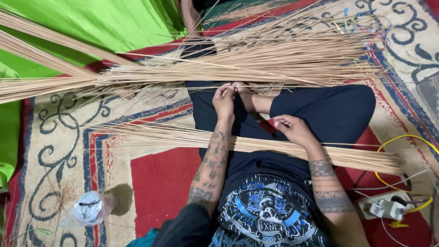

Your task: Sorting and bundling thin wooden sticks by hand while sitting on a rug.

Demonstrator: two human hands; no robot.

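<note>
While the left hand (223, 99) pinches a thin stick end near the far pile of sticks (256, 64), the right hand (292, 129) grips a small red object. A bundle of sticks (183, 136) lies across the lap, just under the right hand.

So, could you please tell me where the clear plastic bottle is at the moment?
In the head view, the clear plastic bottle lies on the patterned carpet at lower left, beyond the person's left forearm, apart from both hands.

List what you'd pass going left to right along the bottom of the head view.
Clear plastic bottle → left hand → right hand → white power strip.
</note>
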